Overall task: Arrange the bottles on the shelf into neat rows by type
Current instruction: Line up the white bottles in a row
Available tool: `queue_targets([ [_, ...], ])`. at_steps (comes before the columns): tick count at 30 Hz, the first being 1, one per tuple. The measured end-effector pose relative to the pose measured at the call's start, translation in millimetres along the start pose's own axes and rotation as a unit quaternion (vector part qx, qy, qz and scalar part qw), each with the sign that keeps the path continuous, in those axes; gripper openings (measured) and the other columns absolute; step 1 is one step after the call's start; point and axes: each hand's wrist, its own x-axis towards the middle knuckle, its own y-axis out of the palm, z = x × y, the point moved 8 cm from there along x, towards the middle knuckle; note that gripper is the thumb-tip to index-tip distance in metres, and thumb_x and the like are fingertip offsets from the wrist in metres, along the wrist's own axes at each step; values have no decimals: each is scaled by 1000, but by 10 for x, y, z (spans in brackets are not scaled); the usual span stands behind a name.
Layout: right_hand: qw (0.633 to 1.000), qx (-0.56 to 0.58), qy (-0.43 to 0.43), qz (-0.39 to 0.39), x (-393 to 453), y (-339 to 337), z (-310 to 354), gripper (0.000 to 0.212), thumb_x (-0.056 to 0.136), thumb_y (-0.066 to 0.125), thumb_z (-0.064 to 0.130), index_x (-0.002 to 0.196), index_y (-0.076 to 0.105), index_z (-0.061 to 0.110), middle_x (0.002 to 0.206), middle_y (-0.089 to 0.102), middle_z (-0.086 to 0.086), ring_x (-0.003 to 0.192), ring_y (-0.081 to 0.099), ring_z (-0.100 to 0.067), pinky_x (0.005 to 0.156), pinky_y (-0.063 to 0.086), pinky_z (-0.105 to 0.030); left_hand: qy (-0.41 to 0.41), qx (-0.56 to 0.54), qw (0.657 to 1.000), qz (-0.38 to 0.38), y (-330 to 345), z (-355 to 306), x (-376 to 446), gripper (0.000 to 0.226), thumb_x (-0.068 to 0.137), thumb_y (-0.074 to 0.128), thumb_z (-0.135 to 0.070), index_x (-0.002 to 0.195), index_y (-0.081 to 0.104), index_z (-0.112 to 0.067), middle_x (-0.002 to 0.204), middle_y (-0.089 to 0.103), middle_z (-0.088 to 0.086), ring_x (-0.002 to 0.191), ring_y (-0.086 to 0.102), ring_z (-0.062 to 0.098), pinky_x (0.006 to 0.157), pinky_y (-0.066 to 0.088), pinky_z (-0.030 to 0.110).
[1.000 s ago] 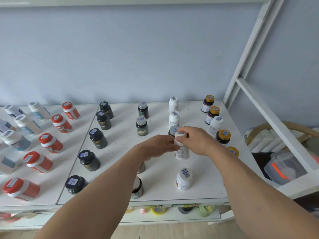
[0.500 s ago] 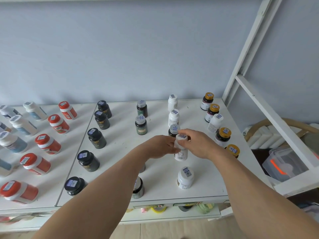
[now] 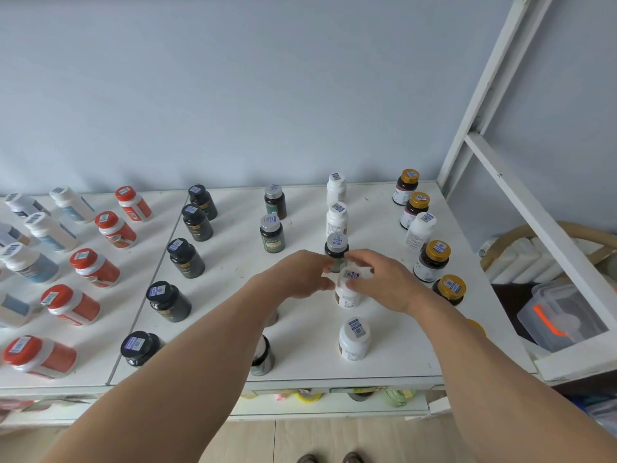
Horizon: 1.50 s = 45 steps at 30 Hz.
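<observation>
**Inspector A:** Noting largest first: the white laminate shelf top fills the lower half of the frame, with rows running toward the back wall. Black-capped dark jars hold the centre-left column; orange-capped white tubs sit further left.

**Inspector B:** And the hands?

**A:** Both meet at frame centre over a small white plastic bottle standing upright on the shelf. The right hand has its fingers curled round the bottle's cap and shoulder. The left hand touches the bottle's left side, fingers bent toward it; whether it actually grips, I cannot tell.

**B:** Hazards?

**A:** A grey-capped dark bottle stands just behind the fingertips, inside the white column. In my judgement, any forward push could knock it over. Another white bottle stands close in front. One white bottle also sits misplaced among the gold-capped bottles on the right.
</observation>
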Motion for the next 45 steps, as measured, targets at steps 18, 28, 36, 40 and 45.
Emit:
queue_targets([
  [18, 997, -67, 9, 28, 780, -150, 199, 50, 88, 65, 28, 134, 48, 34, 127, 59, 4, 109, 56, -13, 92, 43, -28, -64, -94, 993, 25, -116, 377, 442, 66, 91, 61, -43, 148, 35, -22, 144, 49, -5, 130, 47, 16, 105, 38, 29],
  [28, 997, -46, 22, -58, 825, -357, 464, 34, 86, 61, 38, 120, 59, 29, 110, 62, 6, 99, 58, -13, 81, 43, -26, -26, -227, 973, 30, -335, 393, 507, 30, 91, 59, -38, 120, 64, -29, 110, 66, 0, 97, 59, 18, 73, 46, 26],
  [36, 997, -27, 17, -66, 789, -404, 556, 30, 89, 56, 35, 118, 61, 27, 110, 60, 6, 96, 55, -12, 73, 38, -24, -44, -302, 951, 42, -363, 379, 447, 27, 89, 64, -38, 116, 66, -33, 110, 69, -4, 104, 64, 15, 86, 49, 28],
  [40, 998, -20, 12, -64, 774, -432, 565, 35, 89, 57, 36, 122, 59, 27, 115, 58, 8, 102, 53, -11, 82, 36, -25, -37, -284, 958, 33, -412, 350, 438, 27, 90, 63, -36, 117, 66, -29, 112, 68, -2, 99, 63, 15, 90, 48, 31],
  [45, 998, -31, -11, -51, 736, -408, 582, 27, 88, 58, 33, 112, 61, 21, 111, 63, 1, 101, 59, -19, 88, 47, -35, -23, -137, 990, 20, -503, 308, 369, 40, 90, 62, -40, 127, 59, -26, 125, 64, -5, 111, 59, 15, 95, 48, 33],
])
